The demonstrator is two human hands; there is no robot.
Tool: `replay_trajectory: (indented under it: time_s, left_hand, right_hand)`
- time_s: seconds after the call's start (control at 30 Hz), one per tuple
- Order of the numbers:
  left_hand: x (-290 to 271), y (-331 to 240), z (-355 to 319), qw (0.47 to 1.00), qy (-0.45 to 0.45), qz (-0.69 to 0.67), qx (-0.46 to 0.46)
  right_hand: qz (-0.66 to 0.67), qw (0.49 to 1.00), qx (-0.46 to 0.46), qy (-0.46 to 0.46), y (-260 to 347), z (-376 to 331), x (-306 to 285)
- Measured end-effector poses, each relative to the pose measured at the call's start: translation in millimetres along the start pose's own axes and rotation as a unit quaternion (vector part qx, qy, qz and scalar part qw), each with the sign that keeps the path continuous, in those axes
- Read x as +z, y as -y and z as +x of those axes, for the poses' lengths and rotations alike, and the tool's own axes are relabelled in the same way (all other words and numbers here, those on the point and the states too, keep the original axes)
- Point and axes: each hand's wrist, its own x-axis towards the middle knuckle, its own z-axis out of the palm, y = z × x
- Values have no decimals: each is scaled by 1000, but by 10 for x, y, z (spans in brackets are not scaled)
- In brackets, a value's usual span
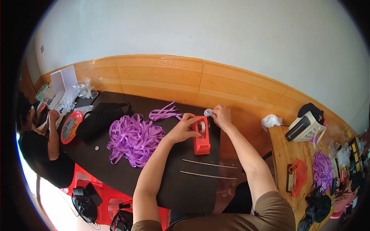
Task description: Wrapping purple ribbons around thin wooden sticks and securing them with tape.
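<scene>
Left hand (184, 129) grips the red tape dispenser (201, 135); right hand (221, 115) pinches white tape (207, 112).

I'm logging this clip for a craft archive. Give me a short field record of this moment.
Setting: dark table against a tan wall panel
Left hand: resting on a red tape dispenser
Right hand: pinching a small white piece beyond the dispenser
Nearby: pile of purple ribbon, two thin strips
Others: a seated person at the table's left end
</scene>
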Motion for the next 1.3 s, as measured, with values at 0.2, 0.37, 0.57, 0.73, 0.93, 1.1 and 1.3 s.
replay_trajectory:
  time_s: [0.2,0.37,0.57,0.73,0.93,1.1,1.3]
  left_hand:
    - [-29,18,18,1000,3,-14,-12]
    - [-32,18,17,1000,-1,-24,-9]
    - [-26,-15,7,999,4,-40,-20]
    - [-14,2,16,999,-1,-31,-15]
    - [-20,40,-1,999,-4,-41,-19]
    - [-14,32,25,999,-3,-33,-13]
    - [-22,16,9,999,-5,-37,-19]
  right_hand:
    - [-28,999,-2,43,-42,-92,36]
    - [36,999,-1,-4,-58,-46,-2]
    - [77,995,-42,-54,-75,-92,-58]
    - [228,972,7,-56,-92,-183,13]
    - [254,966,41,-14,-93,-178,-6]
    - [234,969,73,-13,-152,-181,6]
    - [81,994,-56,56,-52,-244,-145]
